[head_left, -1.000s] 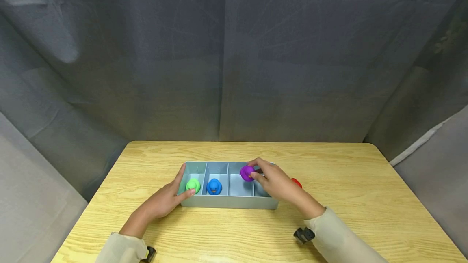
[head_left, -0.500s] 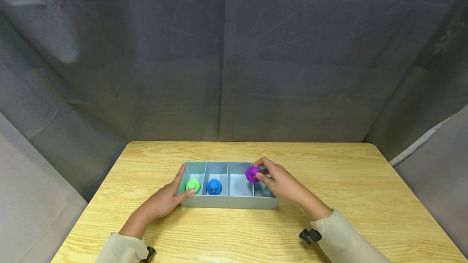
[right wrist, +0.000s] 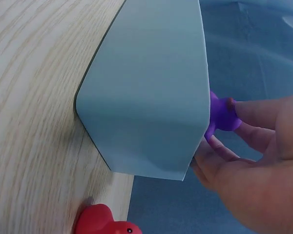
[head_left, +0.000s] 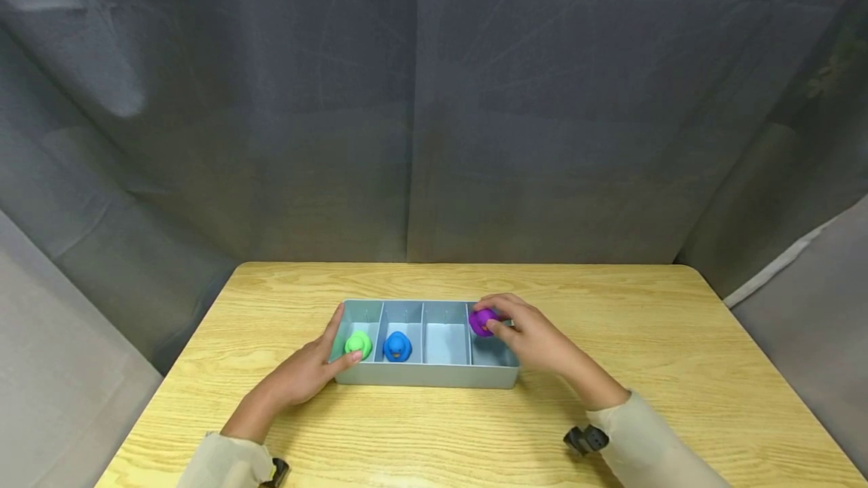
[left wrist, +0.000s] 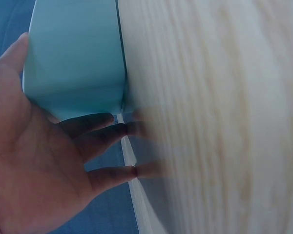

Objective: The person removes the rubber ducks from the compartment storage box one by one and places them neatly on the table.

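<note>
Grip of right hand (head_left: 532, 333) pinches purple duck (head_left: 482, 321) over rightmost compartment (head_left: 490, 352), lower centre, seemingly placing it, needing lowering, then release.

Curtained-off work booth, wider setting hidden: grey drapes (head_left: 305, 111) behind and both sides, wood-grain table (head_left: 420, 435)

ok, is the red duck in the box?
No, the right wrist view shows the red duck on the table, outside the box.

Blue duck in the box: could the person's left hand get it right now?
Probably yes: the left hand touches the left end of the box, and the blue duck sits uncovered, just past the green duck and one divider.
</note>
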Demonstrator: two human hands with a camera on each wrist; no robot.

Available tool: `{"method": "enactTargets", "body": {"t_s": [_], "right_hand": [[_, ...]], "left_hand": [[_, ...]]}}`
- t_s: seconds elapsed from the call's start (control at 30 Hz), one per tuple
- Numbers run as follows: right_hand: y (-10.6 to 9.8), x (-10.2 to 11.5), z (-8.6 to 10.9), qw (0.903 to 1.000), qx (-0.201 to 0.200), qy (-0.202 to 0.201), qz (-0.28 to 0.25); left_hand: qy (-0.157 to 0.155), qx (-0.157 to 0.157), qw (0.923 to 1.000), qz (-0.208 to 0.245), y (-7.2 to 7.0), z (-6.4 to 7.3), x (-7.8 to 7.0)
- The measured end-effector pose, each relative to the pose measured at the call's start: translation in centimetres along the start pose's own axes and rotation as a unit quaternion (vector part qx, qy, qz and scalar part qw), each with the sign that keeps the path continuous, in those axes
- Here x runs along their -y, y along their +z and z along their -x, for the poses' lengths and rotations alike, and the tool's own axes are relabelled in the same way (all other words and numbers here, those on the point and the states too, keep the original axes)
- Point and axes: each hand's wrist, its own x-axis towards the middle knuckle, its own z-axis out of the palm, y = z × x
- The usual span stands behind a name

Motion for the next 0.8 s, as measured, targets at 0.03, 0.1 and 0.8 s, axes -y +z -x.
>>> {"method": "enactTargets", "body": {"t_s": [0.03,0.1,0.8], "right_hand": [[0.0,-0.1,0.0,1.0000,-0.002,-0.002,-0.003],[-0.1,-0.1,0.1,0.9999,-0.005,0.005,-0.008],[-1.5,-0.3,1.3,0.9991,-0.008,0.038,-0.016]], "left_hand": [[0.000,0.000,1.0000,0.000,0.0,0.0,0.0],[0.000,0.000,1.0000,-0.001,0.0,0.0,0.0],[0.002,0.000,1.0000,-0.006,0.1,-0.1,0.2]]}}
